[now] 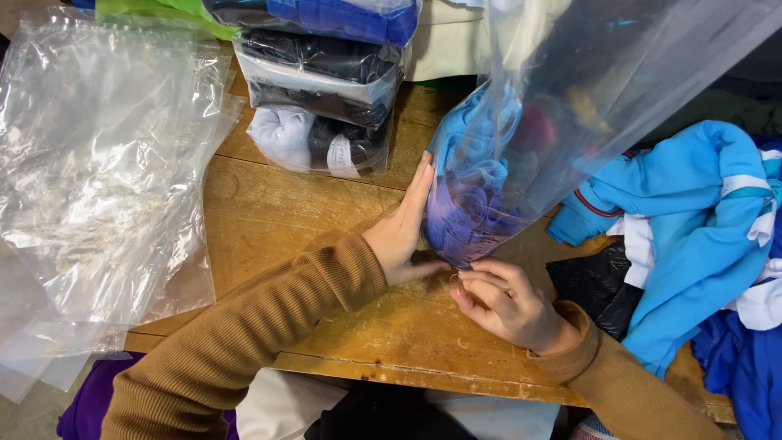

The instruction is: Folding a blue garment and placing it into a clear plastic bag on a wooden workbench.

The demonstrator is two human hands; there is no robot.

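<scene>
— What is the bag (521, 155) made of?
— Thin clear plastic, glossy and wrinkled, with soft blue cloth (472, 187) showing through it.
— And the desk (269, 212)?
— Bare wood, yellowish, worn and scratched, with a rough chipped front edge.
— The pile on the left?
— Loose plastic sheets (98, 163), shiny and creased. The sleeves (269, 326) are ribbed brown knit, matt.
</scene>
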